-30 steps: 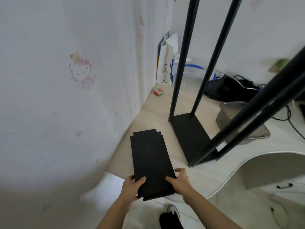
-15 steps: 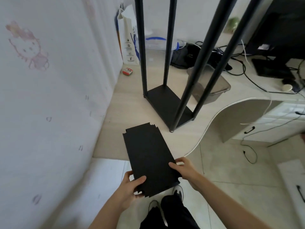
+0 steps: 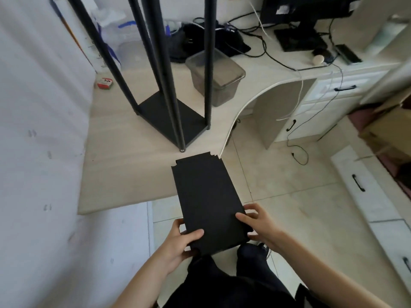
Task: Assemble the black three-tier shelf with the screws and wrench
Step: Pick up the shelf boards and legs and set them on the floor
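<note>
Both forearms reach forward, bare. The left hand (image 3: 180,241) grips the panel (image 3: 206,201) with its thumb on top. The right hand (image 3: 260,225) pinches its opposite edge.

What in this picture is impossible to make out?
- Head view: the tops of the four black poles are cut off by the upper edge.
- Screws and wrench: none visible.
- Underside of the black shelf panel, held by the left hand and right hand: hidden by the panel itself.
- Small red box: label blurred.
</note>
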### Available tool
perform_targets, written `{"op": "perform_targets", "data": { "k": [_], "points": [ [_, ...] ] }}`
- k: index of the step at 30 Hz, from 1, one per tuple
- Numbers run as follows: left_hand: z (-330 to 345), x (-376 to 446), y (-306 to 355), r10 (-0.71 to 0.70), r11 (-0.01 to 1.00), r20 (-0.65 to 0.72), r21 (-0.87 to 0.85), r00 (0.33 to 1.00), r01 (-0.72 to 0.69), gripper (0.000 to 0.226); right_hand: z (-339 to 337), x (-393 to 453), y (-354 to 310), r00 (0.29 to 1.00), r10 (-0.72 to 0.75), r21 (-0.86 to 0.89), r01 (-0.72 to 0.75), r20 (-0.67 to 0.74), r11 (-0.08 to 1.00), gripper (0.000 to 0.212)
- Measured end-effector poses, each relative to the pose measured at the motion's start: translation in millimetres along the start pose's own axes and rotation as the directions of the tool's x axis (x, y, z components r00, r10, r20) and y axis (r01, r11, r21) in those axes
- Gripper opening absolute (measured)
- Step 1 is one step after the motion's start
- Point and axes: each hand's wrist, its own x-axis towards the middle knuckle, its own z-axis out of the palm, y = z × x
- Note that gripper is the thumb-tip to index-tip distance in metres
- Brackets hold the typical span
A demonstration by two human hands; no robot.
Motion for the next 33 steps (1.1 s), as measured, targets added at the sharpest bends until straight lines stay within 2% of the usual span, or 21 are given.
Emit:
{"op": "perform_targets", "data": {
  "k": [8, 19, 23, 33],
  "points": [
    [123, 41, 1, -0.044, 0.979, 0.095, 0.204, 0.995, 0.024, 0.052, -122, -22, 22, 0.997, 0.013, 0.165, 0.0, -0.079, 0.986, 0.043],
    [330, 120, -8, -0.176, 0.921, 0.194, 0.379, 0.965, 0.092, 0.047, -310, -29, 57, 0.965, 0.065, 0.361, 0.033, -0.255, 0.932, 0.035],
    [397, 144, -11, -0.228, 0.873, 0.212, 0.478, 0.95, 0.103, 0.044, -360, -29, 72, 0.94, 0.12, 0.451, 0.04, -0.319, 0.892, 0.035],
    [530, 237, -39, -0.379, 0.724, 0.217, 0.675, 0.899, 0.142, 0.051, -464, 3, 113, 0.867, 0.288, 0.638, 0.044, -0.407, 0.769, 0.035]
  ]
}}
